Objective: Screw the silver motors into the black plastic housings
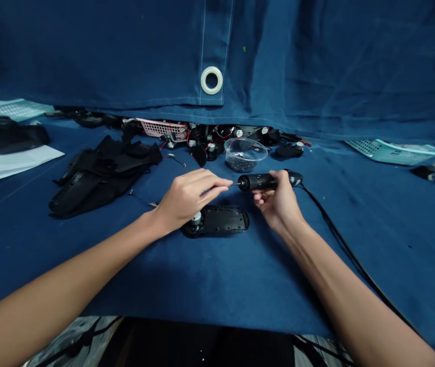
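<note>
My right hand (280, 201) is wrapped round a black corded electric screwdriver (257, 182), which lies level with its bit pointing left. At the tip of that bit, the thumb and fingers of my left hand (194, 193) are pinched together. Whatever sits between those fingertips is too small to make out. Below the left hand, a long black plastic housing (223, 220) lies on the blue cloth with its hollow side up. A small silvery motor (196, 218) sits at its left end, partly hidden by my wrist.
A clear bowl of small screws (244, 158) stands behind the screwdriver. Black shell parts (102, 168) lie to the left. Motors with wires and a pink basket (161, 128) are at the back, under a hanging blue curtain (125, 56). The screwdriver's cord (339, 237) runs off right.
</note>
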`<state>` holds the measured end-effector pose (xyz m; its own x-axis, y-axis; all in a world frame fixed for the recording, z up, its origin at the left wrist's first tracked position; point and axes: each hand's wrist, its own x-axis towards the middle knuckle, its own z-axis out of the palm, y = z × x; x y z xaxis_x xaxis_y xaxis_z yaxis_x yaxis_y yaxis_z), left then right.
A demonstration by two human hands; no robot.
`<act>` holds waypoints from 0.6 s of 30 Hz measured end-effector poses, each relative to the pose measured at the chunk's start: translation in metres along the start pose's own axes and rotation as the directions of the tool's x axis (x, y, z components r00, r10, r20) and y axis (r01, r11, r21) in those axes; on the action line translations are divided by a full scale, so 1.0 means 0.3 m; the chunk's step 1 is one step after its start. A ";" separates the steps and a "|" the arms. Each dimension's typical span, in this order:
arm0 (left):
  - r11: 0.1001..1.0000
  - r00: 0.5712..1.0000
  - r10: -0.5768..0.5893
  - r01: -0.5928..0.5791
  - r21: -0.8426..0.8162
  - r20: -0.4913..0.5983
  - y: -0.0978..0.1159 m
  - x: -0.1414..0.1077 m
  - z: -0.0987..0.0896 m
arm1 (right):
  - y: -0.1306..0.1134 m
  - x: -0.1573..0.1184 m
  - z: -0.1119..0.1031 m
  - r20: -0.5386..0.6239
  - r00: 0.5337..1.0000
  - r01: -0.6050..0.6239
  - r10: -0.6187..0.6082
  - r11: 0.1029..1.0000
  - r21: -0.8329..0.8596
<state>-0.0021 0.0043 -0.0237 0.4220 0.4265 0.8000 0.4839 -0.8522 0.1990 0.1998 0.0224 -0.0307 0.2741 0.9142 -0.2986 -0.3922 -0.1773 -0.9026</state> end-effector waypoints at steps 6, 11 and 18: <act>1.000 1.000 -0.011 0.011 0.022 -0.016 -0.007 -0.001 0.004 | 0.002 -0.001 -0.001 0.009 1.000 -0.007 0.007 1.000 0.018; 0.999 1.000 -0.010 0.009 0.036 0.006 -0.016 -0.005 0.004 | 0.001 -0.002 -0.002 0.015 1.000 -0.001 0.000 0.999 0.033; 0.997 0.999 -0.035 0.034 0.073 0.017 -0.024 -0.016 0.010 | 0.012 -0.005 0.003 0.008 1.000 0.005 -0.005 0.999 0.037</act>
<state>-0.0052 0.0093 -0.0308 0.4179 0.4616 0.7825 0.5525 -0.8129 0.1844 0.1971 0.0208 -0.0333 0.2691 0.9180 -0.2913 -0.4229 -0.1591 -0.8921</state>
